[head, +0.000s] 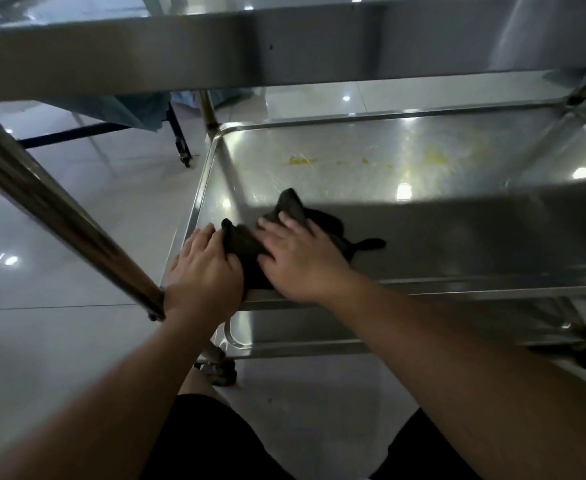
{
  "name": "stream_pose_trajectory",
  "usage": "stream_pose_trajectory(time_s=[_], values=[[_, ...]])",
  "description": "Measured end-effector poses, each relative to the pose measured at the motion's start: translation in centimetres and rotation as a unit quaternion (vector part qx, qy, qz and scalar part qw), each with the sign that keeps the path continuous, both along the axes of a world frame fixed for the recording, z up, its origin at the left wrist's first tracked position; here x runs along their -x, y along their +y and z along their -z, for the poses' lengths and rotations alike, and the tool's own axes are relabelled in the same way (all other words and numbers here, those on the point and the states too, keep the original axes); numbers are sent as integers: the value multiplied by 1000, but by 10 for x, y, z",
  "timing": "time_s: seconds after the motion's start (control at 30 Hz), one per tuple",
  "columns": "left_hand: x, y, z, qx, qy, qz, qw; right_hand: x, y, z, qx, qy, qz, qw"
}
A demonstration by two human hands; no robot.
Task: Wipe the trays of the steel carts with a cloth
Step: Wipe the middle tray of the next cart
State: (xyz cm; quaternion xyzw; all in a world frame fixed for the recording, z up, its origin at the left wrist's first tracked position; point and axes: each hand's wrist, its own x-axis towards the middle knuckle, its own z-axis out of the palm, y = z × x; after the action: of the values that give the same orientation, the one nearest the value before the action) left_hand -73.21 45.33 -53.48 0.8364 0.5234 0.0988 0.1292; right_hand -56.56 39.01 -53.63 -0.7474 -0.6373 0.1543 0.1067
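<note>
Head view, looking down through a steel cart [284, 39]. Its middle tray [457, 237] carries a dark cloth [250, 247] at the near left corner, just inside the rim. Left hand [203, 271] clenches the cloth's left edge, fingers curled over the fabric beside the tray wall. Right hand [298, 261] lies flat on the cloth, fingers spread, pressing rather than grasping. Beyond the hands, yellow smears [302, 161] mark the tray floor. Lowest tray [302, 337] sits beneath the wrists.
</note>
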Motion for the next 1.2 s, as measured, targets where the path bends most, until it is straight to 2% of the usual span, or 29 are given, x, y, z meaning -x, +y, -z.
stream_pose_trajectory(time_s=[0.1,0.2,0.4,0.57,0.77,0.87,1.0,1.13,1.2], values=[[1,-2,-1,8,-2,1,1000,4,-23,-3,-8,25,-31,999],[2,-2,-1,6,6,9,1000,-16,-53,-3,-15,10,-42,999],[0,-1,-2,4,25,5,1000,-66,-109,8,-91,-73,39,992],[0,-1,-4,12,35,-2,999,-58,-110,15,-148,-111,64,981],[1,4,-4,30,47,2,998,-54,-109,17,-196,-96,83,972],[0,3,-7,40,43,7,998,-51,-109,11,-176,-121,73,974],[-6,4,-27,108,109,27,988,-41,-109,-11,-107,-173,34,978],[4,-21,-78,118,169,73,976,-18,-117,-58,38,-183,9,982],[19,-44,-106,170,193,106,960,-4,-123,-88,146,-148,29,978]])
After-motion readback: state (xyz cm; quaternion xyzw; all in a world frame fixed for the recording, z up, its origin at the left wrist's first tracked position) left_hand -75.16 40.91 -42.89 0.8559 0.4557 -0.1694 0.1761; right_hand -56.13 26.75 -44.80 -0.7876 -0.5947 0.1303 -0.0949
